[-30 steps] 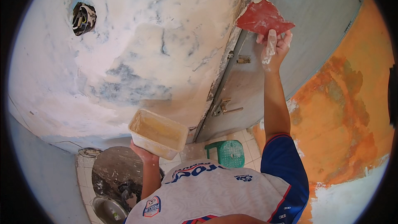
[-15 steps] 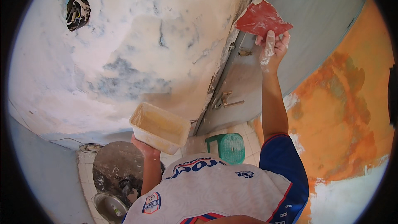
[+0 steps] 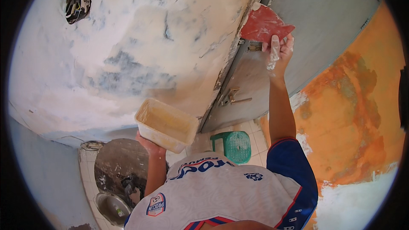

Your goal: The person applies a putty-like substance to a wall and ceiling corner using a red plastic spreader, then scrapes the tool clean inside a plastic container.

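Observation:
My right hand [image 3: 279,50] is raised high and grips a red flat scraper [image 3: 264,24], smeared with white filler. The scraper's edge lies against the rough corner where the white patched wall [image 3: 140,47] meets the grey door frame [image 3: 238,66]. My left hand [image 3: 149,145] holds a clear rectangular plastic tub [image 3: 167,124] from below, at chest height, close to the wall. The tub looks streaked inside with pale residue.
A grey door [image 3: 324,21] with a metal handle [image 3: 230,97] stands behind the frame. An orange, flaking wall [image 3: 353,115] is at the right. A hole with wires [image 3: 76,3] sits at the wall's upper left. Below are a green plastic stool [image 3: 236,145], a dark floor patch and a metal basin [image 3: 111,206].
The view has shifted slightly. My right hand with the scraper sits a little lower and closer to the frame edge; the tub stays at about the same place.

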`<state>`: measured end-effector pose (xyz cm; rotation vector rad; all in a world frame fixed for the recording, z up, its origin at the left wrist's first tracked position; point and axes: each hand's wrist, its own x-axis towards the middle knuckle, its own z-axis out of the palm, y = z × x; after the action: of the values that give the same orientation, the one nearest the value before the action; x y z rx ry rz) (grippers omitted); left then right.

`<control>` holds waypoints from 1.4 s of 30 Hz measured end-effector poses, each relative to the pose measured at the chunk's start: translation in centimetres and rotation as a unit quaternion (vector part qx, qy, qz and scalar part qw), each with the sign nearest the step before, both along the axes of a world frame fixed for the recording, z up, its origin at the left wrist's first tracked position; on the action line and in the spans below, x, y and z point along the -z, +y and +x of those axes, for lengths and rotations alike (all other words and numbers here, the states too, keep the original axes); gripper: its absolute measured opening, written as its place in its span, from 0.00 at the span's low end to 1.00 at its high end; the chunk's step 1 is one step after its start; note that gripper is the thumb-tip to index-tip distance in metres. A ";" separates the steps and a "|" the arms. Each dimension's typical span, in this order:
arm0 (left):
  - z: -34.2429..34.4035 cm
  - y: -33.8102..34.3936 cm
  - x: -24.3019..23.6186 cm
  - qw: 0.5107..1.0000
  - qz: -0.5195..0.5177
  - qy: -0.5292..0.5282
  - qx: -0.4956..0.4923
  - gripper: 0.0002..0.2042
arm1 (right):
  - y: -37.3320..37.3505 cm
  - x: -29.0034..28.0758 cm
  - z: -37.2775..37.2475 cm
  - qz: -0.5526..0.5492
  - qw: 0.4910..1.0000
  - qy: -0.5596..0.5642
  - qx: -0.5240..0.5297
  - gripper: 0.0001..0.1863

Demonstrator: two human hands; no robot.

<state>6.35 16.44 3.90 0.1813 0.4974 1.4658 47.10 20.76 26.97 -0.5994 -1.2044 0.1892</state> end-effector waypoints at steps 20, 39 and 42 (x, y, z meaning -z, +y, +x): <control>2.3 2.2 -1.5 0.996 -0.088 0.019 -0.021 0.33 | -11.4 15.4 -17.7 -0.157 0.971 -0.156 -0.089 0.08; 2.1 -0.2 -0.2 0.991 -0.075 0.050 -0.097 0.33 | -13.3 15.0 -18.0 -0.234 0.961 -0.063 -0.133 0.07; 2.1 -0.6 0.0 0.989 -0.102 0.052 -0.098 0.33 | -13.3 13.8 -16.5 -0.247 0.959 -0.049 -0.128 0.06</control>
<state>8.49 15.85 3.94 0.0480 0.7637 1.5907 30.58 7.50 13.21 -0.8921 -1.3384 0.7001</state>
